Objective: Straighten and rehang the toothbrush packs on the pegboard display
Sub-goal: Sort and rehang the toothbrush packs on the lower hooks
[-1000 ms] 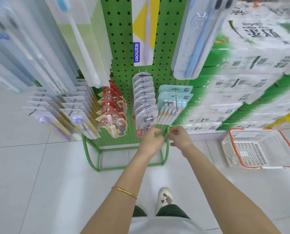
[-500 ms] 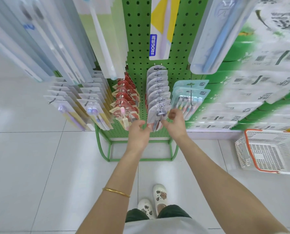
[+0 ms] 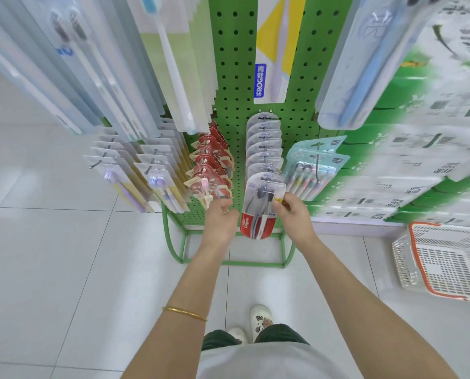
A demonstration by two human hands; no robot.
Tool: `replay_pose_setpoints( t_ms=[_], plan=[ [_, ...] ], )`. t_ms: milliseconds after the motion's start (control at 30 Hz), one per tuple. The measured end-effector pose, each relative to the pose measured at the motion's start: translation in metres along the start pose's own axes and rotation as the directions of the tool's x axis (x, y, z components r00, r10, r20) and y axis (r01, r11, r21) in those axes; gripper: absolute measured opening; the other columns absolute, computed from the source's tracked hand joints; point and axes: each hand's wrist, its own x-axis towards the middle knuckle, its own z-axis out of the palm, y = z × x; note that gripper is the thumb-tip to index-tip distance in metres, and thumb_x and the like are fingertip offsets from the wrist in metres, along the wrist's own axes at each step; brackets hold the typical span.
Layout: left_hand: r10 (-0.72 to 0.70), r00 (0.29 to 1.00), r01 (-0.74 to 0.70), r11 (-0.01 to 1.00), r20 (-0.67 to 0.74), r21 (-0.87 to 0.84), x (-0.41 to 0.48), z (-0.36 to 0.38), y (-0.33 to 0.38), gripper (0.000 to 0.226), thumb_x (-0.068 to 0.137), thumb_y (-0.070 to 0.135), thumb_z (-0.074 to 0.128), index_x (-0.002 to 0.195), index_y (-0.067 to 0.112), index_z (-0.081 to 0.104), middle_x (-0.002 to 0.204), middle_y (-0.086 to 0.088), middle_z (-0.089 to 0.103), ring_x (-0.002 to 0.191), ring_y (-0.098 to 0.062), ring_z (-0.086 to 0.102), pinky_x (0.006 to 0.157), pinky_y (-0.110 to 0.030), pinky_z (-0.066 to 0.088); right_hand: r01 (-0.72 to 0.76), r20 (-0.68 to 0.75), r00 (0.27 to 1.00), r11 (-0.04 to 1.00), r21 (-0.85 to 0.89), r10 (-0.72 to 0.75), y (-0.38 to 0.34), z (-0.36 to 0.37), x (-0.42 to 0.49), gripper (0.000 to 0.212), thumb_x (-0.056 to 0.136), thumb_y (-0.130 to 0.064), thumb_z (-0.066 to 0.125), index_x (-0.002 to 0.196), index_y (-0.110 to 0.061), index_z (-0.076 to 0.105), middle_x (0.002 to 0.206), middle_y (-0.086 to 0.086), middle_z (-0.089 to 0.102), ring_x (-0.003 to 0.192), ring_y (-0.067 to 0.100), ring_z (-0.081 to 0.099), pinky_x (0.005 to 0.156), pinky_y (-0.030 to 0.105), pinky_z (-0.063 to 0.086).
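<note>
right hand (image 3: 294,218) seemingly pinching front pack (image 3: 257,212), basket (image 3: 404,265) nearby

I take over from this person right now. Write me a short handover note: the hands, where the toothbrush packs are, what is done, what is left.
Right hand pinches the right edge of the front grey-and-red pack.
Left hand: fingers curled at that pack's left edge; whether it grips is unclear.
The pack sits at the front of the grey row on the green pegboard, its top at the peg tip; fully hooked or not, I cannot tell.
Done: the red row and teal packs hang on their pegs.
Left: probably seat this pack, square it, then check the other rows.
</note>
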Motion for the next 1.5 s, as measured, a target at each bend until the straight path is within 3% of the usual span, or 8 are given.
replay_pose_setpoints(
  t_ms=[233,400,500,767,1033,1200,1333,1500],
  plan=[
    [0.006,1.0,-0.006,1.0,-0.003,-0.025,0.001,0.008,0.006,0.037,0.094,0.009,0.048,0.131,0.011,0.048,0.131,-0.001,0.048,0.12,-0.018,0.047,0.107,-0.037,0.038,-0.024,0.095,0.995,0.993,0.12,0.012,-0.002,-0.008,-0.012,0.011,0.095,-0.007,0.052,0.095,-0.015,0.06,0.086,-0.005,0.056,0.078,0.008,0.052,0.076,0.02,0.043],
    [0.093,0.992,-0.084,0.991,0.084,-0.104,-0.007,0.013,0.007,0.028,0.098,0.04,0.046,0.113,0.019,0.051,0.106,0.011,0.055,0.097,-0.004,0.055,0.084,-0.024,0.04,-0.061,0.16,0.987,0.974,0.22,0.025,-0.012,-0.015,-0.015,0.017,0.094,-0.006,0.053,0.09,-0.019,0.062,0.09,0.009,0.061,0.084,0.019,0.056,0.085,0.045,0.049],
    [0.223,0.96,-0.212,0.974,0.168,-0.079,-0.007,0.018,-0.003,0.05,0.088,0.059,0.05,0.115,0.018,0.058,0.108,0.002,0.065,0.1,-0.008,0.063,0.078,-0.021,0.045,-0.049,0.189,0.982,0.956,0.289,-0.007,-0.026,-0.018,-0.02,0.018,0.095,-0.005,0.052,0.091,-0.017,0.064,0.087,0.007,0.065,0.081,0.018,0.06,0.08,0.041,0.05],
    [0.375,0.918,-0.389,0.916,-0.133,-0.101,-0.006,0.015,0.005,0.033,0.092,0.044,0.056,0.103,0.013,0.063,0.092,-0.004,0.069,0.083,-0.015,0.067,0.07,-0.025,0.053,0.016,0.206,0.976,0.971,0.24,-0.067,-0.058,-0.013,-0.037,0.032,0.096,-0.022,0.052,0.083,0.008,0.052,0.066,0.004,0.05,0.057,0.01,0.048,0.054,0.022,0.04],
    [0.547,0.808,-0.57,0.82,0.22,0.053,-0.019,-0.017,0.005,0.056,0.093,0.037,0.054,0.14,0.021,0.028,0.13,0.005,0.05,0.12,-0.008,0.05,0.102,-0.035,0.043,0.059,-0.186,0.982,0.924,0.377,0.013,-0.088,0.02,-0.06,0.024,0.098,-0.02,0.051,0.075,-0.014,0.055,0.071,-0.001,0.05,0.07,0.009,0.047,0.069,0.028,0.041],
    [0.489,0.742,-0.623,0.755,0.458,0.204,-0.034,-0.053,-0.012,0.084,0.089,0.046,0.056,0.15,0.034,-0.001,0.155,0.005,0.024,0.136,-0.008,0.035,0.11,-0.037,0.035,0.059,-0.338,0.934,0.887,0.458,0.112,-0.098,0.036,-0.067,0.023,0.092,-0.032,0.053,0.073,-0.019,0.057,0.081,0.008,0.054,0.078,0.021,0.05,0.078,0.041,0.044],
    [0.46,0.685,-0.7,0.63,0.565,0.335,-0.053,-0.08,-0.018,0.088,0.084,0.041,0.066,0.149,0.033,0.006,0.148,0.008,0.022,0.129,-0.009,0.038,0.094,-0.026,0.038,0.091,-0.452,0.88,0.88,0.465,0.147,-0.099,0.045,-0.076,0.03,0.097,-0.022,0.05,0.068,-0.02,0.047,0.07,0.003,0.044,0.067,0.016,0.042,0.066,0.032,0.038],
    [0.457,0.649,-0.756,0.476,0.609,0.449,-0.066,-0.093,-0.019,0.101,0.071,0.049,0.076,0.147,0.029,0.014,0.154,0.009,0.003,0.136,-0.014,0.031,0.093,-0.036,0.045,0.08,-0.537,0.816,0.879,0.469,0.213,-0.1,0.057,-0.088,0.038,0.098,-0.023,0.048,0.064,-0.022,0.031,0.063,-0.003,0.027,0.061,0.014,0.027,0.062,0.032,0.026]
  ],
)
